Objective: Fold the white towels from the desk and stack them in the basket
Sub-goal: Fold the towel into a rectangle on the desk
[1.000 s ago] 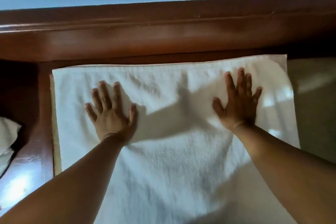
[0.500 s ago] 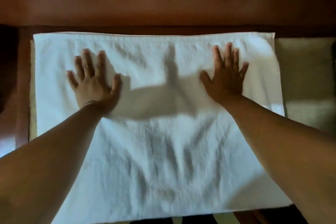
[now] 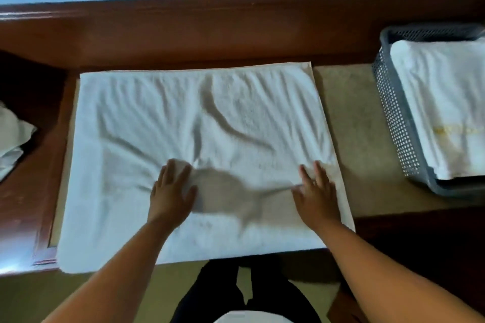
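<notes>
A brown wooden desk point(image 3: 31, 204) with a beige inlay point(image 3: 349, 126) is seen from above, backed by a raised wooden ledge point(image 3: 236, 29). A white towel point(image 3: 196, 118) is spread flat but creased over the inlay's left and middle, its near edge reaching the desk's front edge. A grey perforated basket point(image 3: 393, 118) is set at the desk's far right, well apart from the towel, and a crumpled white cloth point(image 3: 13, 134) is seen at the left edge.
</notes>
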A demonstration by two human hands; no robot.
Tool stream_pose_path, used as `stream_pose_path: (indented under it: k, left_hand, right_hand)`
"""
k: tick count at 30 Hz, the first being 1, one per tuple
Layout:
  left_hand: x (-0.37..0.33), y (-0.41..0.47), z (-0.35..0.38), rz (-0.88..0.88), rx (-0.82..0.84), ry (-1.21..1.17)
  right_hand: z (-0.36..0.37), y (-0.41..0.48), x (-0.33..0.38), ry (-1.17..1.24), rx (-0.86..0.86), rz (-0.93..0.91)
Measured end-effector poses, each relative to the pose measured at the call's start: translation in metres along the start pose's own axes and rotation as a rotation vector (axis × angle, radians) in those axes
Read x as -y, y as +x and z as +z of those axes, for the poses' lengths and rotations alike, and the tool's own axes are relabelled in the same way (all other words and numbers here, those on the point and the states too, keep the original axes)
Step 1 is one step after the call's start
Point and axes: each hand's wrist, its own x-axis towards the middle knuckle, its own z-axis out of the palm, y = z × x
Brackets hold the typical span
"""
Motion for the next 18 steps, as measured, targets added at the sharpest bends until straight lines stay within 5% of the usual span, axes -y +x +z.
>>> stream_pose_path:
  k: [2, 5, 13, 18]
  left_hand:
    - [-0.013, -0.045, 0.024, -0.008, 0.04, 0.003]
    - [-0.029, -0.091, 0.049, 0.008, 0.097, 0.038]
    - [-0.022, -0.124, 0.048, 0.041, 0.125, 0.048]
    - [-0.014, -0.132, 0.045, -0.007, 0.096, 0.041]
  right_hand:
    - [0.004, -0.029, -0.022, -0.004, -0.054, -0.002]
    - [0.001, -0.053, -0.046, 0.059, -0.037, 0.235]
    - [-0.01, -0.051, -0.061, 0.335, -0.005, 0.435]
    - [-0.015, -0.06, -0.062, 0.39, -0.133, 0.593]
